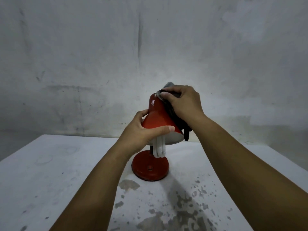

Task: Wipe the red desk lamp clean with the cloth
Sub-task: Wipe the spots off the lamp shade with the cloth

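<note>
The red desk lamp (158, 116) stands mid-table on its round red base (150, 168), its bell-shaped shade tilted, with white bulb tubes (159, 149) hanging out of the shade's mouth. My left hand (141, 130) grips the lower left rim of the shade, thumb laid along its front edge. My right hand (182, 104) holds a dark grey cloth (173, 112) against the top and right side of the shade. A tail of the cloth dangles below the rim. The lamp's neck is mostly hidden behind the shade and my left hand.
The lamp stands on a white table (58, 172) with chipped, flaking paint at the near right. A stained grey wall (100, 55) rises close behind the table's far edge.
</note>
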